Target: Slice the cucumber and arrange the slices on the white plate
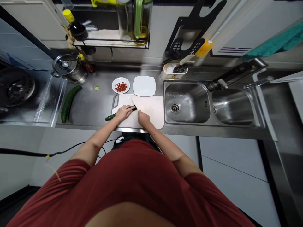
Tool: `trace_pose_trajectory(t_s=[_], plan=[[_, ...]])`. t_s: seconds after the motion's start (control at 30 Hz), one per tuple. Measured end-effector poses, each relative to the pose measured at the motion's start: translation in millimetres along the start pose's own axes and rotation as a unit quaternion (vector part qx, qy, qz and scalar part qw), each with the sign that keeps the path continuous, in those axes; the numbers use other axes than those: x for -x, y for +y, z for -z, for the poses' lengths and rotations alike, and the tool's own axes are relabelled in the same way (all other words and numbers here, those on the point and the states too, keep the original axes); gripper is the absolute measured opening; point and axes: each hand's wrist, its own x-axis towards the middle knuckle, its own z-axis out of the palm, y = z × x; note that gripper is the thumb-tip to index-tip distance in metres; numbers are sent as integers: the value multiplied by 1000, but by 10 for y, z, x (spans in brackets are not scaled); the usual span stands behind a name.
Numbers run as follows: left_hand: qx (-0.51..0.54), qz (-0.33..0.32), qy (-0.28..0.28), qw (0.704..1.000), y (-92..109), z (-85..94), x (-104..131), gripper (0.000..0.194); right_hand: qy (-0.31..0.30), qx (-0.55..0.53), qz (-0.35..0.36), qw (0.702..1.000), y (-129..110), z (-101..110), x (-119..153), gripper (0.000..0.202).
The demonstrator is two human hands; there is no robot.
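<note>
A white cutting board (155, 110) lies at the counter's front edge. Across its left part stretches a dark green cucumber (110, 117), one end sticking out past the board's left side. My left hand (123, 113) presses down over the cucumber with its fingers closed on it, hiding the middle part. In my closed right hand (144, 119) is a knife; its thin blade (133, 101) slants up and left, close to the cucumber's right end. My fist hides the handle. Whether the blade touches the cucumber I cannot tell.
Behind the board stand a plate of chopped red pieces (121, 87) and a white square plate (144, 85). A whole cucumber (70, 102), a green end piece (96, 88) and a steel pot (69, 69) are to the left. A double sink (187, 118) is right.
</note>
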Motion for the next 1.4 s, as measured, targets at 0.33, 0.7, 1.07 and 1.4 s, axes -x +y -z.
trace_pose_trajectory(t_s=[0.33,0.7,1.07,1.4], plan=[[3,2,1,1000,9,-5,-5,44,-9,18,0,1000,59,-64,41,32],[-2,-5,8,1000,-8,-14,1,43,4,-8,8,1000,10,-34,-87,29],[-7,-3,12,1000,-27,-55,4,44,-1,12,-4,1000,103,-139,54,27],[4,-1,14,1000,2,-27,3,43,-5,5,-9,1000,21,-74,-42,26]])
